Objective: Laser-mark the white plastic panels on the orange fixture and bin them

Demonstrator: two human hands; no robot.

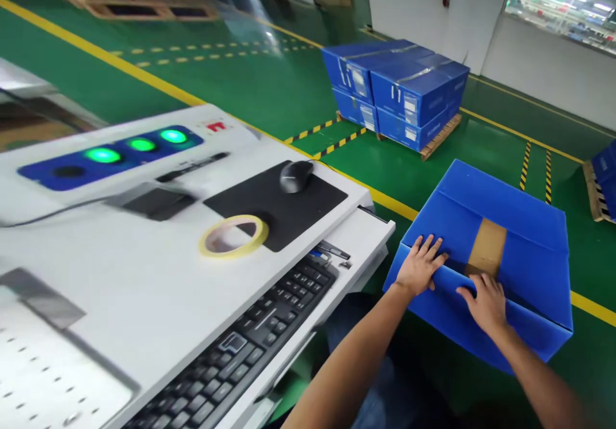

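Blue corrugated box (514,224), brown-taped, under flat left hand (421,265) and right hand (487,302).

A white tabletop (144,288) fills the left side of the view. On it lies a black mouse pad (289,208) with a dark computer mouse (295,176) near its far edge. A roll of yellow tape (234,236) lies flat, overlapping the pad's near left corner. A black keyboard (250,339) sits on a pulled-out tray below the tabletop's near edge. Farther left, a blue panel (110,154) carries three glowing green lights. Beyond, the floor (250,76) is green with yellow lines. A stack of blue boxes (399,89) rests on a wooden pallet (440,137) near a white wall (543,70).
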